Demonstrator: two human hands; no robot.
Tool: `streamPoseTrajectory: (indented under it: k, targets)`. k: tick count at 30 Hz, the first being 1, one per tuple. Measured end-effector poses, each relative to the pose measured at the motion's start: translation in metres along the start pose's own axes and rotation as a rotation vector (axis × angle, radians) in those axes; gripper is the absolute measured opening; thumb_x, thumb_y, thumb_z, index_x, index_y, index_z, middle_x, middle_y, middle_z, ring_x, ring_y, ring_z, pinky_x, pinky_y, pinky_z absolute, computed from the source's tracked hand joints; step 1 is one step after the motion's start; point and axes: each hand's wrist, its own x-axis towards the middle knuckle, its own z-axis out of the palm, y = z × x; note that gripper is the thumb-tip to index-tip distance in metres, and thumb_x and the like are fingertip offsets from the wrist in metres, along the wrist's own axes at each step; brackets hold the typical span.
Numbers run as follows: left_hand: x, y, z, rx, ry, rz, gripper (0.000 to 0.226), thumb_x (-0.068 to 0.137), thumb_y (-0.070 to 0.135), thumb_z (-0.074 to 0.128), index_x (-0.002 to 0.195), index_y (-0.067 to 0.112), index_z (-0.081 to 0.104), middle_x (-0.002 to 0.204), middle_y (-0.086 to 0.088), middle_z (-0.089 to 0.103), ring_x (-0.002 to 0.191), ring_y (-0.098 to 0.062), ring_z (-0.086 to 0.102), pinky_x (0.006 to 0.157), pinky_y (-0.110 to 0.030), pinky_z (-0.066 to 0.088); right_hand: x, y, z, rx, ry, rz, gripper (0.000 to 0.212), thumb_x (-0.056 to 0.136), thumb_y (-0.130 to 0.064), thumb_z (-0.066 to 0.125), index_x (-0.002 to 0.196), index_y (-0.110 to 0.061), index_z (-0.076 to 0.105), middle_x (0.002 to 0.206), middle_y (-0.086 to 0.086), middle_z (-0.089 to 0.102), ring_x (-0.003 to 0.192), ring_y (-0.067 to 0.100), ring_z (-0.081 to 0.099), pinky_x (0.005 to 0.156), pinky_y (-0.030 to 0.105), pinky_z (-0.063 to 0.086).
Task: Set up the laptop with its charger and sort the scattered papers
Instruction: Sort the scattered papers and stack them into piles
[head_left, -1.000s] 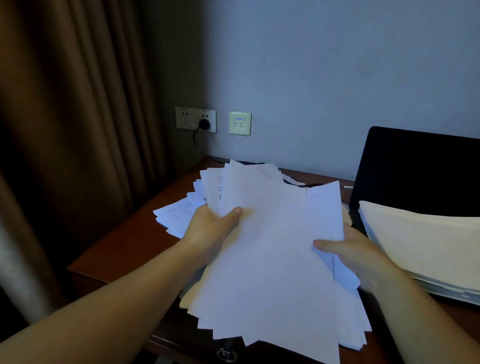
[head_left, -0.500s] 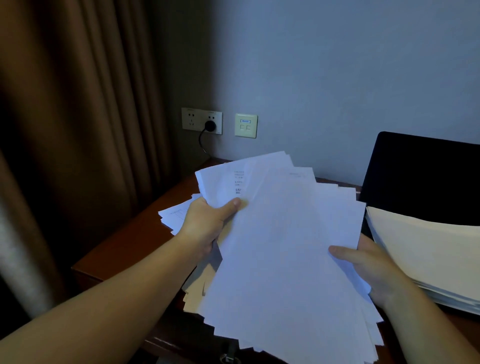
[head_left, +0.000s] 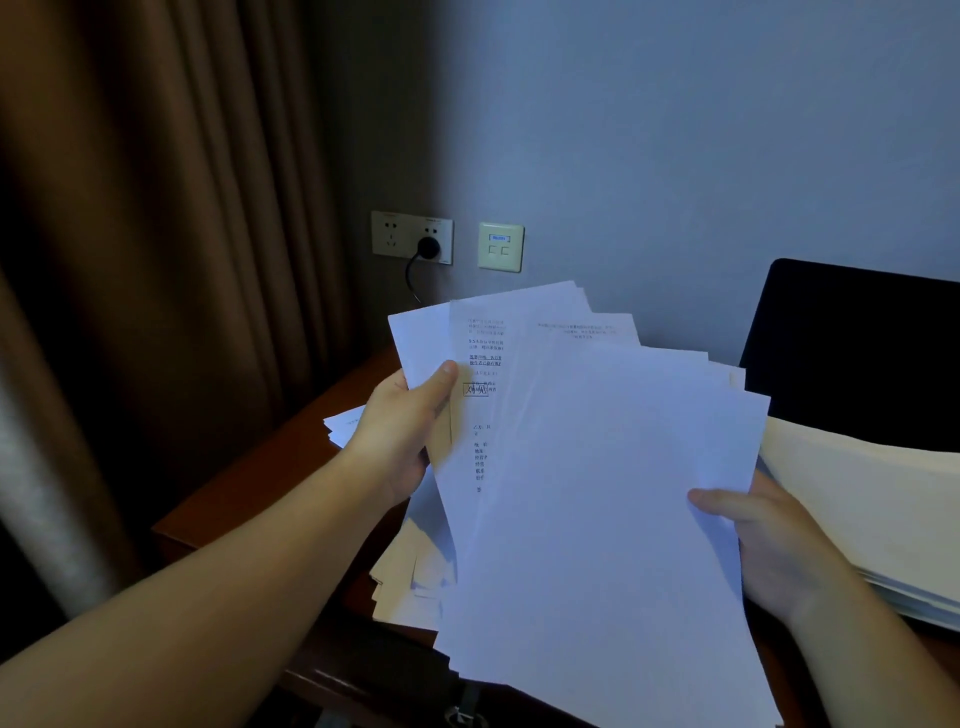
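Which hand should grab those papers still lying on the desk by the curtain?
Probably the left hand. It holds the fanned stack at its left edge, right above the loose papers on the desk. The right hand grips the stack's far side, near the laptop.

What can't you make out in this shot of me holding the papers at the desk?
- Head view: the laptop keyboard and base, hidden behind the fanned sheets and the cream stack.
- The black cable's path from the wall socket, lost behind the sheets.
- Printed text on the sheets: too small and dim.
- Fingers of the left hand and right hand, under the sheets.
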Motion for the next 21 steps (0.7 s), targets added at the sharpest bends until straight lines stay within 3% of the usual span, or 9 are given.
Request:
streamPoseTrajectory:
  k: [4, 7, 9, 11, 13, 15, 17, 19, 21]
  targets:
    - [0.0, -0.009, 0.004, 0.017, -0.015, -0.022, 0.023, 0.104, 0.003, 0.053, 0.12, 0.012, 0.067, 0.115, -0.008, 0.077, 0.098, -0.026, 0.076, 0.083, -0.041, 0.062, -0.001, 0.001, -0.001, 0.023, 0.02, -0.002, 0.048, 0.096, 0.01, 0.048, 0.13, -0.02, 0.063, 0.125, 0.001, 0.072, 0.116, 0.026, 0.066, 0.103, 0.049, 0.046]
    - [0.0, -0.015, 0.011, 0.09, 0.043, -0.008, 0.028, 0.095, 0.014, 0.072, 0.122, 0.02, 0.065, 0.111, 0.001, 0.077, 0.097, -0.022, 0.075, 0.08, -0.038, 0.061, 0.003, 0.006, -0.004, -0.016, 0.009, 0.014, 0.049, 0.096, 0.009, 0.049, 0.136, -0.017, 0.06, 0.131, 0.005, 0.069, 0.118, 0.028, 0.065, 0.104, 0.05, 0.046]
    - [-0.001, -0.016, 0.018, 0.225, 0.051, 0.041, 0.023, 0.09, 0.023, 0.08, 0.109, 0.025, 0.068, 0.101, 0.004, 0.076, 0.093, -0.021, 0.073, 0.076, -0.038, 0.061, 0.003, 0.007, -0.003, -0.068, -0.021, 0.021, 0.047, 0.096, 0.008, 0.051, 0.135, -0.017, 0.06, 0.129, 0.005, 0.07, 0.116, 0.027, 0.067, 0.099, 0.047, 0.049]
    - [-0.003, -0.016, 0.026, 0.393, 0.062, 0.108, 0.016, 0.09, 0.031, 0.079, 0.093, 0.029, 0.063, 0.089, 0.009, 0.07, 0.084, -0.014, 0.067, 0.064, -0.026, 0.053, 0.002, 0.006, -0.002, -0.121, -0.019, 0.011, 0.047, 0.096, 0.007, 0.053, 0.134, -0.019, 0.06, 0.124, 0.0, 0.072, 0.115, 0.018, 0.067, 0.097, 0.04, 0.048]
    - [-0.004, -0.017, 0.033, 0.474, 0.036, 0.091, 0.02, 0.095, 0.041, 0.07, 0.102, 0.027, 0.057, 0.09, 0.014, 0.062, 0.08, -0.006, 0.059, 0.057, -0.021, 0.043, 0.001, 0.006, 0.002, -0.155, -0.002, -0.023, 0.05, 0.096, 0.01, 0.052, 0.135, -0.021, 0.058, 0.122, -0.005, 0.072, 0.113, 0.009, 0.065, 0.094, 0.03, 0.047]
    - [-0.002, -0.019, 0.034, 0.435, -0.025, 0.051, 0.024, 0.103, 0.047, 0.056, 0.12, 0.031, 0.055, 0.098, 0.015, 0.062, 0.083, -0.005, 0.059, 0.059, -0.019, 0.042, 0.0, 0.005, 0.004, -0.151, 0.011, -0.076, 0.055, 0.095, 0.014, 0.05, 0.135, -0.022, 0.058, 0.123, -0.007, 0.072, 0.116, 0.009, 0.064, 0.094, 0.028, 0.046]
    - [-0.003, -0.022, 0.033, 0.319, -0.069, 0.025, 0.021, 0.105, 0.045, 0.051, 0.122, 0.034, 0.057, 0.105, 0.014, 0.069, 0.088, -0.006, 0.067, 0.061, -0.018, 0.048, -0.001, 0.002, 0.005, -0.109, 0.025, -0.12, 0.054, 0.095, 0.016, 0.047, 0.125, -0.027, 0.061, 0.111, -0.013, 0.076, 0.105, 0.004, 0.07, 0.09, 0.028, 0.051]
    - [-0.005, -0.025, 0.028, 0.239, -0.109, -0.006, 0.027, 0.099, 0.037, 0.066, 0.124, 0.029, 0.06, 0.11, 0.007, 0.075, 0.091, -0.012, 0.075, 0.067, -0.024, 0.059, -0.002, -0.001, 0.009, -0.04, 0.03, -0.145, 0.051, 0.095, 0.016, 0.046, 0.119, -0.026, 0.062, 0.099, -0.016, 0.077, 0.09, 0.0, 0.073, 0.073, 0.02, 0.056]
    - [-0.002, -0.024, 0.024, 0.238, -0.13, -0.057, 0.049, 0.086, 0.027, 0.082, 0.129, 0.027, 0.058, 0.113, -0.001, 0.076, 0.094, -0.022, 0.077, 0.08, -0.041, 0.064, -0.002, -0.006, 0.014, -0.009, 0.022, -0.159, 0.051, 0.095, 0.014, 0.047, 0.126, -0.023, 0.06, 0.103, -0.015, 0.077, 0.094, 0.002, 0.073, 0.071, 0.019, 0.055]
